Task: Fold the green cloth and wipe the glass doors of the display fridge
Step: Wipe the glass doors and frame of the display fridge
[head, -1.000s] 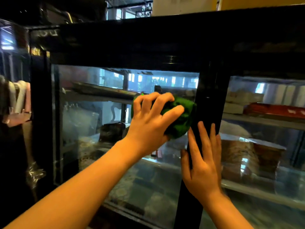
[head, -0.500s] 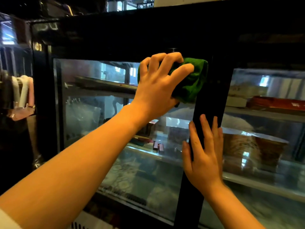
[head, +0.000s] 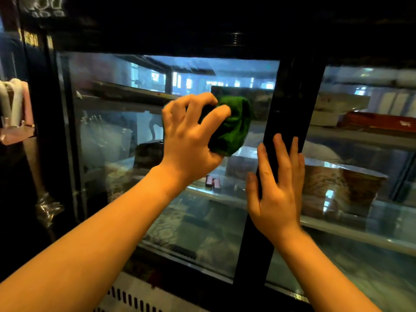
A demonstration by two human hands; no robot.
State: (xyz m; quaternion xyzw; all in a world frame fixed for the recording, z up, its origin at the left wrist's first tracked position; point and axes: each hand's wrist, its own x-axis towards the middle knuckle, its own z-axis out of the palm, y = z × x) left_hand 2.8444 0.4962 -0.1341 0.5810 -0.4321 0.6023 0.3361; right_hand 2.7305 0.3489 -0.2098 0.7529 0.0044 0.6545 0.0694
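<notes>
Dim scene overall, and the top of the frame sinks into near-black with almost no detail. Warm light falls on both forearms from the viewer's side, turning the skin orange. The left glass door (head: 139, 136) carries cool blue-white reflections of windows along its upper part, washing out what sits behind; the right glass door (head: 369, 154) shows smaller bright glints. The left hand (head: 191, 140) is smeared at the fingertips by motion blur, and the green cloth (head: 234, 127) looks soft-edged. Shelves inside read hazy. Straight frame lines bow outward toward the edges, wide-angle style.
</notes>
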